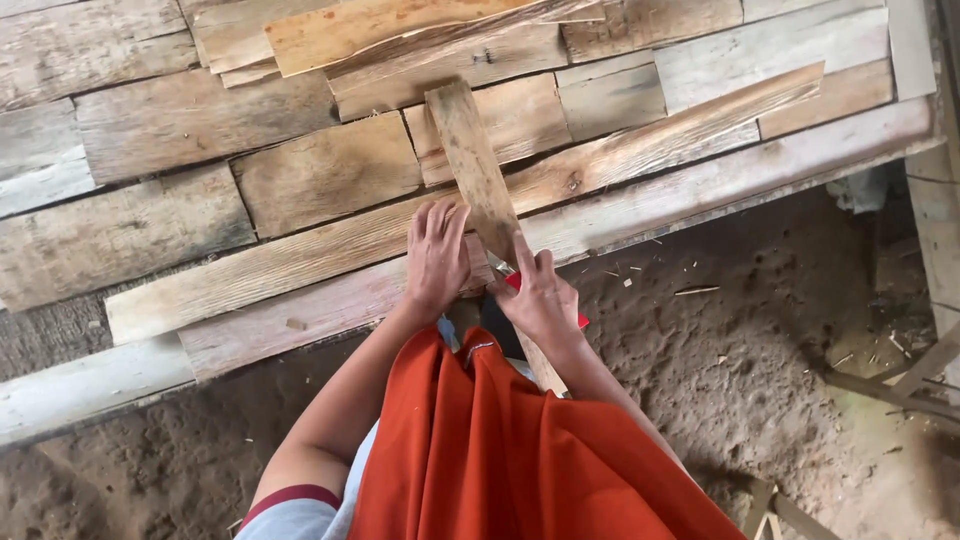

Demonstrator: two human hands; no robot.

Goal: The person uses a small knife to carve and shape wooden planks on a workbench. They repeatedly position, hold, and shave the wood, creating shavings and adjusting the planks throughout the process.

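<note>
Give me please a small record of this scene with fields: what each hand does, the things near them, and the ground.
left hand: lies flat on the narrow wooden plank
right hand: grip on the same plank's lower part, a red object beneath it
plank: lies crosswise over the wooden platform
platform: weathered boards side by side
clothing: orange cloth
ground: sandy soil with wood chips

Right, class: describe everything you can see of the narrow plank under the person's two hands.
The narrow plank is a weathered, grey-brown strip of rough wood with a squared far end. It lies at a slant across the platform of old boards, its far end resting on them, its near end running over the platform's edge towards the person. The left hand lies flat beside and against it; the right hand presses on its near part, covering it there.
</note>
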